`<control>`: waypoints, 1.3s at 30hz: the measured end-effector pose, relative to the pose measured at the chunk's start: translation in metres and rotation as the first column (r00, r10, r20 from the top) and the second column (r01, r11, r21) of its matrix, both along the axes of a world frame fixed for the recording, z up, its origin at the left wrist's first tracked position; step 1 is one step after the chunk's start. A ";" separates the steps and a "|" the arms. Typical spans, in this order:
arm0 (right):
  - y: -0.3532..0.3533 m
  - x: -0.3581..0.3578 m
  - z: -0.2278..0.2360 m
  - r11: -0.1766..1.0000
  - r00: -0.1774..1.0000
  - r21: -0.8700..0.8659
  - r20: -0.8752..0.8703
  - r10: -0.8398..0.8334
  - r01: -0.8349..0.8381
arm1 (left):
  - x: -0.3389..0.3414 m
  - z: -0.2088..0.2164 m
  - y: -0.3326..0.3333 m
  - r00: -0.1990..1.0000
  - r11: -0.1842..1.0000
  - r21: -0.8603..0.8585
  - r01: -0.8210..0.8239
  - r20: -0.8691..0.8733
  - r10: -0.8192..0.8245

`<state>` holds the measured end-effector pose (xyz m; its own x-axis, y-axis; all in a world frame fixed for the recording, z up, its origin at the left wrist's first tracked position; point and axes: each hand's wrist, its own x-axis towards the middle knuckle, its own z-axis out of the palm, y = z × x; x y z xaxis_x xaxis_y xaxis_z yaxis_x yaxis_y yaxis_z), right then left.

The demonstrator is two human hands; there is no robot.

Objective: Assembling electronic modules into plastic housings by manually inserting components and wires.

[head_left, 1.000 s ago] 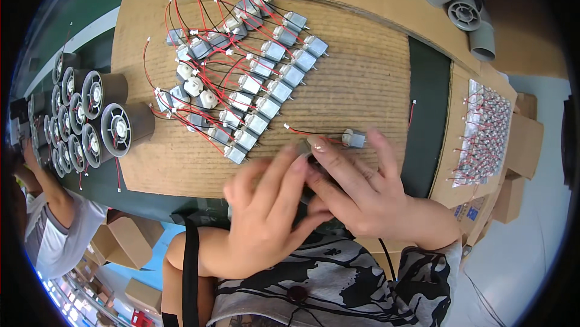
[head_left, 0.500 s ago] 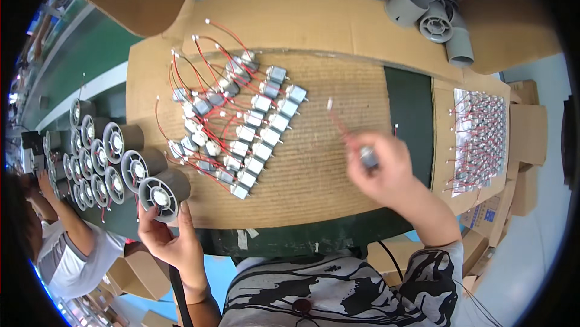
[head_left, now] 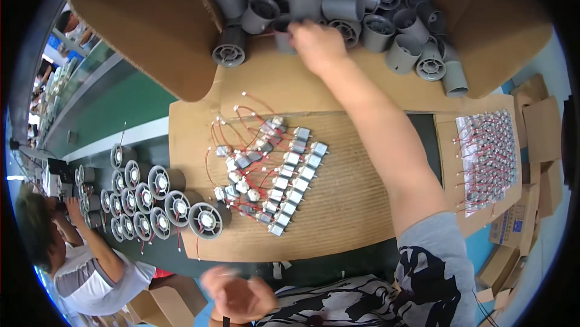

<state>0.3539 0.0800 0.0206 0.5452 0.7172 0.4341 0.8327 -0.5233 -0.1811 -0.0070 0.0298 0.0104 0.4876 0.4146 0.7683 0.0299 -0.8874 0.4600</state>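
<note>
My right hand [head_left: 319, 46], blurred, reaches far forward into the cardboard box with its fingers closed at the rim of a grey plastic tube [head_left: 284, 35]. A thin reddish wire seems to stick out left of that tube; whether a motor is still in my palm is hidden. Close to my body, my left hand [head_left: 238, 295] is smeared by motion, its fingers curved and apart with nothing visible in them. On the corrugated cardboard sheet [head_left: 356, 206] lie small silver motors [head_left: 296, 196] with red wires, partly in slanting rows. Grey tubes with white-centred spoked ends [head_left: 206, 220] stand grouped at left.
The open cardboard box [head_left: 145, 31] at the back holds many loose grey tubes [head_left: 342, 5]. At right, a tray of wired motors [head_left: 486, 161] lies on cardboard. A co-worker [head_left: 90, 254] sits at left. Cartons [head_left: 513, 224] are stacked at far right.
My right hand has moved from over the cardboard, where it held a wired motor, forward into the box. My left hand has let go of the nearest spoked tube and drawn back.
</note>
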 end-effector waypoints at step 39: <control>-0.198 -0.162 0.042 0.797 0.808 -0.135 -0.069 0.585 -0.588 | 0.044 -0.038 -0.035 0.885 0.623 -0.741 0.251 -0.085 -0.457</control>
<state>0.1920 -0.1176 0.0622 0.0081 0.9556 0.2945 0.9853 0.0426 -0.1654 0.0365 -0.0054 -0.0280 0.8367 0.5226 0.1637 -0.0163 -0.2751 0.9613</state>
